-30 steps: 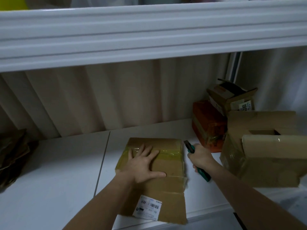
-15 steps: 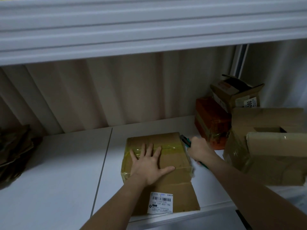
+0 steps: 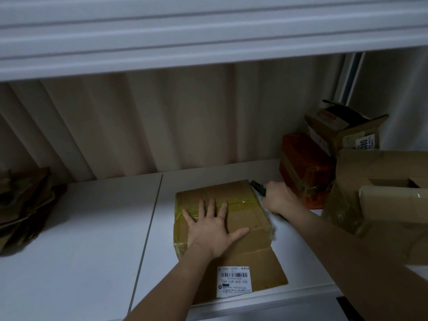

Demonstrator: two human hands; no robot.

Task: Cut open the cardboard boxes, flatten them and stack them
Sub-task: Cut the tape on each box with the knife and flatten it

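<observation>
A brown cardboard box (image 3: 240, 198) bound with yellowish tape lies on the white shelf (image 3: 81, 239). Its near flap with a white shipping label (image 3: 234, 281) lies folded out toward me. My left hand (image 3: 213, 225) presses flat on the box top, fingers spread. My right hand (image 3: 276, 196) grips a green utility knife (image 3: 258, 187) at the box's far right corner, blade end against the right edge. A pile of flattened cardboard (image 3: 20, 205) sits at the far left.
To the right stand an orange taped box (image 3: 303, 167), an open small box with a "380" label (image 3: 347, 133) on top of it, and a large open cardboard box (image 3: 379, 198). A white ledge (image 3: 208, 31) overhangs above. A curtain hangs behind.
My right hand has moved the knife along the box's right edge toward the far corner. My left hand stayed pressed on the top. The view dipped and shifted slightly.
</observation>
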